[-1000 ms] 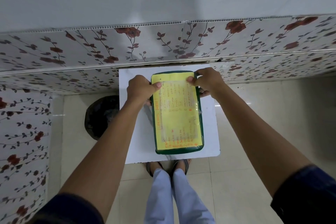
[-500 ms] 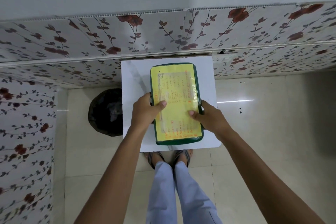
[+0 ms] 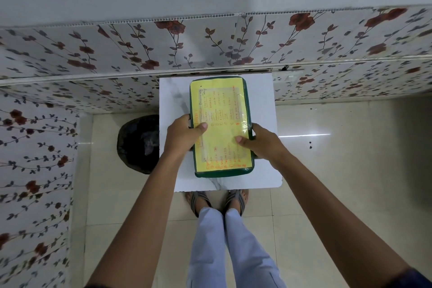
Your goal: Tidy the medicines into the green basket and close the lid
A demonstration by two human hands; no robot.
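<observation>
Room: pale tiled floor (image 3: pixel 327 170), plain wall up top with rose-and-vine patterned panels (image 3: pixel 210 42) running along the back and down the left side.
Table: small white tabletop (image 3: pixel 264 100) pushed up against the floral panel, seen straight down from above.
Green basket: sitting on the table, long way pointing away from the person — dark green rim (image 3: pixel 222 173) showing all round.
Lid: on, lying flat over the basket, with a yellow sheet (image 3: pixel 219 105) taped under clear plastic and covered in handwriting too small to read.
Medicines: can't see any, the lid hides whatever is inside.
Left hand: (image 3: pixel 181 134) curled round the basket's left edge about halfway down, thumb lying on top of the yellow sheet, fingers tucked down the side.
Right hand: (image 3: pixel 261 145) same deal on the right edge — thumb pressed flat on the lid, the other fingers wrapped over the rim.
Beside the table: dark round bin (image 3: pixel 138 142) on the floor to the left, partly under the table edge.
Below: light trousers (image 3: pixel 233 241) and sandalled feet (image 3: pixel 198 201) just under the table's near edge.
</observation>
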